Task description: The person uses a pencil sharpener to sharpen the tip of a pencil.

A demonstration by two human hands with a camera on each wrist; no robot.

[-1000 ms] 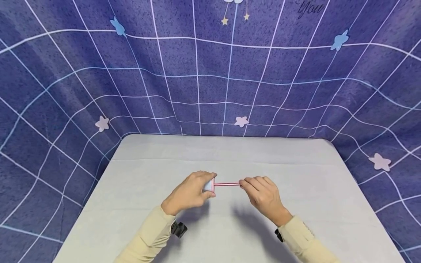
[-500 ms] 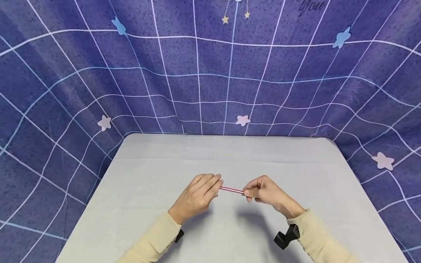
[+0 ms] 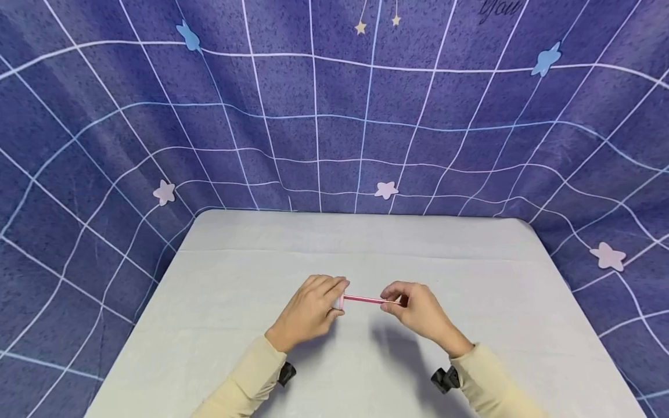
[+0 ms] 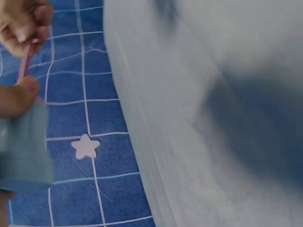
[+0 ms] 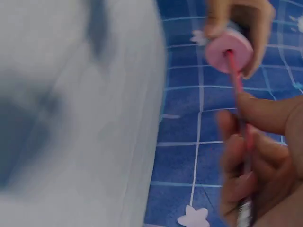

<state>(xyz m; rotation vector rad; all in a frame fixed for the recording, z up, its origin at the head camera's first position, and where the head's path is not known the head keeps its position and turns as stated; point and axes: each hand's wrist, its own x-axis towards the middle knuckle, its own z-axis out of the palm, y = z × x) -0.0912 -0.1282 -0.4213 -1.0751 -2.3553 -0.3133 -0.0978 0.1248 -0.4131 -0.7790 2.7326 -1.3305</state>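
My left hand [image 3: 309, 309] grips a pencil sharpener [image 4: 26, 146] with a light blue body, held above the table. Its round pink face [image 5: 217, 54] points toward my right hand and has a hole in it. A pencil [image 3: 362, 299], red with pale stripes, runs into that hole, so its tip is hidden. My right hand [image 3: 420, 310] pinches the pencil between thumb and fingers, a short way from the sharpener. In the right wrist view, the pencil's far end passes across the curled fingers [image 5: 234, 156].
A white cloth covers the table [image 3: 261, 244] beneath both hands. Behind and beside it hangs a purple-blue curtain [image 3: 340, 139] with grid lines and stars. Each wrist carries a small black camera, such as the right camera [image 3: 445, 379].
My right hand has rolled over and partly back, its fingers shifting on the pencil, which stays in the sharpener. The left hand keeps its grip and has tilted slightly.
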